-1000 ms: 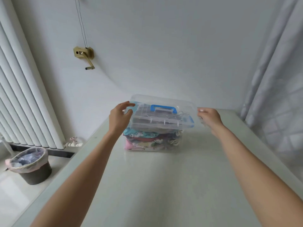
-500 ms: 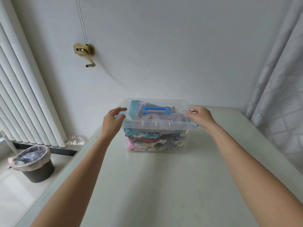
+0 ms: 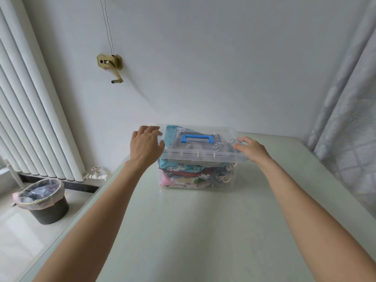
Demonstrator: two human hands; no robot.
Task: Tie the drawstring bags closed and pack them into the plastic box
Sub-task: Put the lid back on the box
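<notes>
Your left hand and right hand, fingers relaxed and grasping nothing, touched the lid ends. The plastic box sat on the surface, bags inside: light, stiff, probably slippery; the blue handle offered the surest hold.

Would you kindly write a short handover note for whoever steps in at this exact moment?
Left hand: fingers relaxed, resting against the left end of the lid, gripping nothing.
Right hand: fingers spread, pressing on the lid's right end.
Things: the clear plastic box stands at the far end of the table, with the drawstring bags stacked inside. The lid with its blue handle sits on top.
Done: no bags lie outside the box; the lid is placed.
Left: press the lid down at both ends; whether it has clicked shut cannot be told.
</notes>
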